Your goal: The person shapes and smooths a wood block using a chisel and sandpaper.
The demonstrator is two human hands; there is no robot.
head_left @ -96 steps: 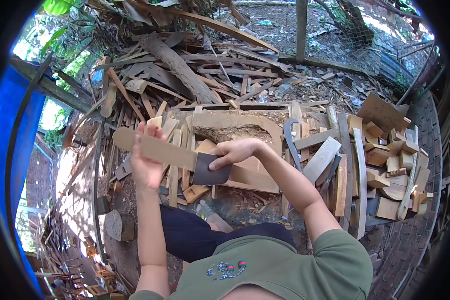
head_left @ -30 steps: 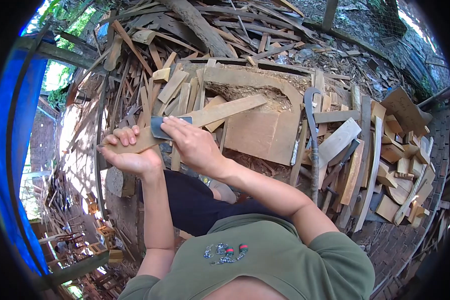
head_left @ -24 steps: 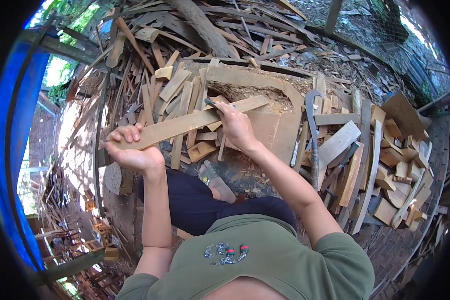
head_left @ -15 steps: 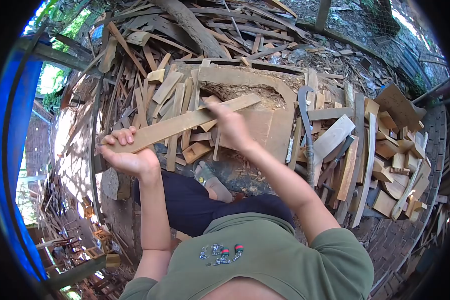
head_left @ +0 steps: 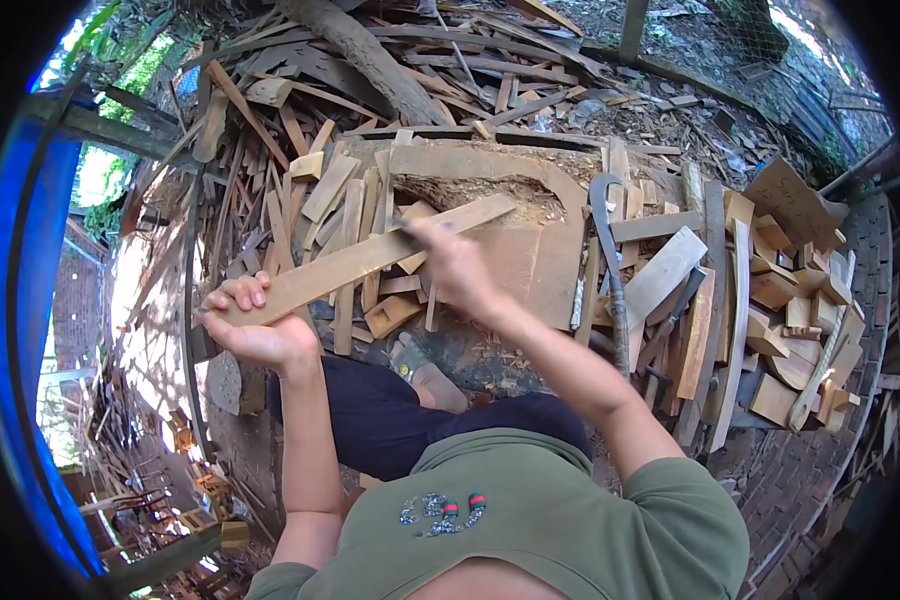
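Note:
My left hand [head_left: 265, 325] is wrapped round the near end of a long flat wooden board [head_left: 335, 265], its fingers curled over the top edge. The board slants up to the right across the work surface. Over the board's far half is my right hand [head_left: 455, 270], blurred by motion, its fingers closed. A small dark thing [head_left: 407, 226] shows at those fingertips, against the board; its kind is too smeared to make out. Below the board lies a hollow wooden block [head_left: 393, 312]. A worn, hollowed wooden block [head_left: 490, 160] is behind the board's far end.
A sickle [head_left: 610, 260] with a curved blade lies to the right. Beyond it are a hammer-like tool [head_left: 670, 330], long wood strips and a pile of cut blocks [head_left: 795, 325]. Scrap wood [head_left: 310, 90] is heaped at the back. A blue sheet [head_left: 30, 330] hangs at left.
My right hand has shifted slightly toward me over the board, with the dark thing at its fingertips. The left hand keeps its hold. The whole view has shifted a little.

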